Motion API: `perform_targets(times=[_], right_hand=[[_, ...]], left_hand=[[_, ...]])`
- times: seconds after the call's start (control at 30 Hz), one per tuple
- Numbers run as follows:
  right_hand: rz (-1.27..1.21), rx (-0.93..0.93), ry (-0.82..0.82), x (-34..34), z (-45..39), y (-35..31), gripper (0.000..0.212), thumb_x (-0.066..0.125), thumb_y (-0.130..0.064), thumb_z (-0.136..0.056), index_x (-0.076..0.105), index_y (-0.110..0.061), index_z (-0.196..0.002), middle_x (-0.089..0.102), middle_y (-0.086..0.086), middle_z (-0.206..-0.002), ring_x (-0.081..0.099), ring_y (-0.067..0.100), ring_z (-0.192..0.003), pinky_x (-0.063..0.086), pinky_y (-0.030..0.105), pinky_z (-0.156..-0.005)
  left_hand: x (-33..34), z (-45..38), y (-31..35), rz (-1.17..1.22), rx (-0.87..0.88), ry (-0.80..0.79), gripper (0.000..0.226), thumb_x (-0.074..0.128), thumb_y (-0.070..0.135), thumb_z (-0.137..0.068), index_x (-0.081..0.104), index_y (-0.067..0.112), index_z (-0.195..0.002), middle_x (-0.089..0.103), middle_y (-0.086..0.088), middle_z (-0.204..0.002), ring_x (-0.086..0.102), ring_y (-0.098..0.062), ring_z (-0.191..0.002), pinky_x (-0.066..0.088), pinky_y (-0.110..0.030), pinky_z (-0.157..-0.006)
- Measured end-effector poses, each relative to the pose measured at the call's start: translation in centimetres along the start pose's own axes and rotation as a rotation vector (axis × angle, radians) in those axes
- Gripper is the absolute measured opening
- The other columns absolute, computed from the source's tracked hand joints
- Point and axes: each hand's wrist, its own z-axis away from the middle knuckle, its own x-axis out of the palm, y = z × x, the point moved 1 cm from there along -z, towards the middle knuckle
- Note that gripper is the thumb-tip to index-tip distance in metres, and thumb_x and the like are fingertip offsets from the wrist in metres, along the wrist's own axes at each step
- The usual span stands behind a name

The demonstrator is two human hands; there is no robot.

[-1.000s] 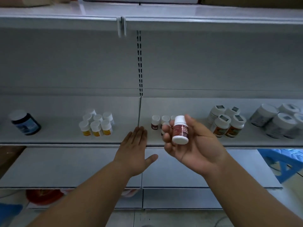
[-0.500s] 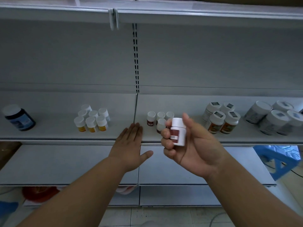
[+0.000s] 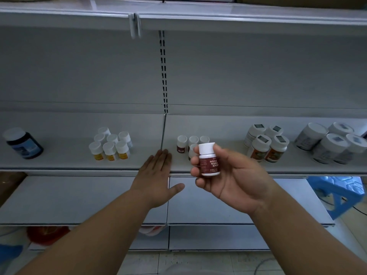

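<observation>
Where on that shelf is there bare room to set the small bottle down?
Widest bare patch: between the dark jar and the yellow-label bottles. Another lies between the red-label bottles and the orange-label bottles. The right end is crowded with grey tubs.

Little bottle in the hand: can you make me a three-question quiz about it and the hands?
1. True or false: the right hand holds the red-labelled pill bottle with its cap on top.
2. The cap is: A white, B blue, C black?
3. Fill in: the left hand is flat and holds ____.
Key: 1 true; 2 A; 3 nothing.
</observation>
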Motion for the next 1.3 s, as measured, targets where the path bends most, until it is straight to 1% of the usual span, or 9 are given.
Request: perform_targets(times=[0.3,0.5,0.67,0.77,0.9,1.0,1.1,1.2,1.3], right_hand=[[0.346,-0.208,0.168,0.4,0.1,0.2,0.025,0.057,-0.024,-0.088,0.063,-0.011,-0.109,0.069,0.010,-0.104,0.058,0.021,-0.088,0.045,0.028,-0.072],[1.516,-1.004,0.322,-1.2,0.6,1.3,0.030,0.065,-0.021,-0.090,0.060,-0.014,-0.119,0.061,0.002,-0.115,0.054,0.006,-0.110,0.041,0.015,-0.094],[1.676,-1.370,0.222,-1.5,0.8,2.4,0.040,0.070,-0.002,-0.086,0.053,-0.001,-0.122,0.054,0.013,-0.129,0.051,0.023,-0.127,0.042,0.036,-0.107],[1.511,-1.136,0.313,-0.4,1.2,2.4,0.031,0.061,-0.011,-0.092,0.057,-0.008,-0.122,0.062,0.005,-0.118,0.059,0.014,-0.112,0.047,0.029,-0.097],[0.325,-0.203,0.348,1.0,-0.1,1.1,0.026,0.052,-0.014,-0.096,0.062,0.000,-0.115,0.069,0.014,-0.094,0.067,0.021,-0.074,0.056,0.031,-0.064],[0.143,0.031,0.246,1.2,-0.9,-0.1,0.031,0.054,-0.013,-0.087,0.059,0.005,-0.111,0.066,0.021,-0.094,0.068,0.028,-0.067,0.059,0.034,-0.059],[0.338,-0.021,0.244,1.4,-2.1,-1.4,0.017,0.054,-0.005,-0.091,0.063,0.000,-0.104,0.068,0.018,-0.093,0.069,0.029,-0.077,0.060,0.035,-0.066],[1.274,-0.255,0.385,1.0,-4.8,-3.2,0.018,0.064,-0.016,-0.088,0.068,-0.019,-0.106,0.070,-0.003,-0.100,0.066,0.018,-0.089,0.054,0.024,-0.074],[1.873,-0.416,0.262,0.0,-7.9,-3.2,0.034,0.063,-0.023,-0.087,0.062,-0.024,-0.121,0.063,-0.009,-0.112,0.054,0.013,-0.101,0.039,0.024,-0.080]], left_hand=[[-0.5,0.2,0.2,-0.008,0.001,0.000,0.100,0.023,0.078,-0.089,-0.014,0.014,-0.156,-0.018,-0.005,-0.165,-0.017,-0.018,-0.151,-0.013,-0.033,-0.121],[-0.2,0.1,0.1,-0.013,0.009,-0.008,0.108,0.004,0.084,-0.076,-0.014,0.013,-0.156,-0.017,-0.005,-0.165,-0.017,-0.018,-0.151,-0.012,-0.034,-0.121],[-0.5,0.3,0.2,0.010,-0.005,-0.006,0.100,0.024,0.078,-0.090,-0.015,0.013,-0.155,-0.018,-0.005,-0.165,-0.017,-0.018,-0.151,-0.012,-0.034,-0.122],[-0.5,0.4,0.3,0.009,-0.001,-0.002,0.100,0.024,0.077,-0.090,-0.015,0.013,-0.156,-0.018,-0.005,-0.165,-0.017,-0.018,-0.151,-0.013,-0.034,-0.121],[-0.5,0.4,0.4,0.027,-0.008,0.010,0.101,0.026,0.078,-0.089,-0.014,0.014,-0.156,-0.017,-0.004,-0.165,-0.017,-0.018,-0.151,-0.013,-0.034,-0.120],[-0.4,0.5,0.4,0.038,-0.008,0.018,0.101,0.027,0.078,-0.089,-0.011,0.014,-0.157,-0.014,-0.004,-0.166,-0.014,-0.018,-0.152,-0.010,-0.035,-0.122],[-0.5,0.3,0.3,0.039,-0.006,0.023,0.102,0.027,0.079,-0.088,-0.011,0.015,-0.157,-0.014,-0.004,-0.166,-0.014,-0.018,-0.152,-0.012,-0.034,-0.121],[-0.4,0.2,0.2,0.026,0.007,0.010,0.102,0.025,0.079,-0.088,-0.012,0.014,-0.157,-0.014,-0.005,-0.165,-0.015,-0.019,-0.151,-0.014,-0.034,-0.120],[-0.3,0.3,0.1,0.026,0.011,0.003,0.101,0.024,0.078,-0.089,-0.012,0.012,-0.156,-0.015,-0.006,-0.165,-0.015,-0.020,-0.151,-0.010,-0.036,-0.122]])
